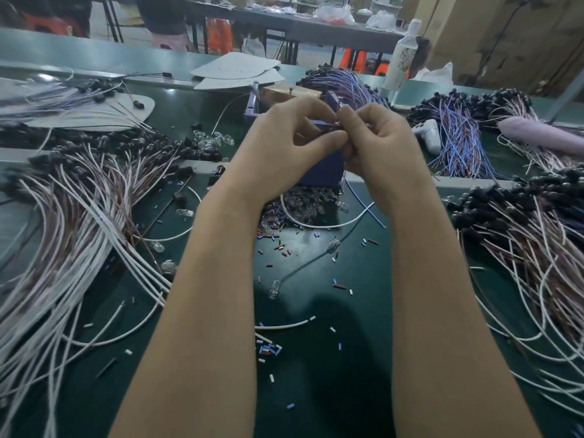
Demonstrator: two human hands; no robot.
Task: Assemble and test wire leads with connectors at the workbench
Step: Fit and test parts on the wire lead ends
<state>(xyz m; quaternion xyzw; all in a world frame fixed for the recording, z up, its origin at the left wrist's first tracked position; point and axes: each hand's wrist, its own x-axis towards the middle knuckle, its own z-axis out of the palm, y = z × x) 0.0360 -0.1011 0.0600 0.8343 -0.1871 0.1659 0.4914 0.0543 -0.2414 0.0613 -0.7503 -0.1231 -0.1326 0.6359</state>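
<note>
While both meet above the green bench [316, 390], left hand [284, 147] and right hand [379, 147] pinch one small, hidden part; white lead [316, 225] trailing below.

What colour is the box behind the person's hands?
Blue-purple; the box shows best in the head view, just under both hands.

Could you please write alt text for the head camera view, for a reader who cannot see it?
Two bare hands, left hand and right hand, pinch a small wire lead together above a dark green workbench. Bundles of white wires with black connectors lie on both sides.
</note>
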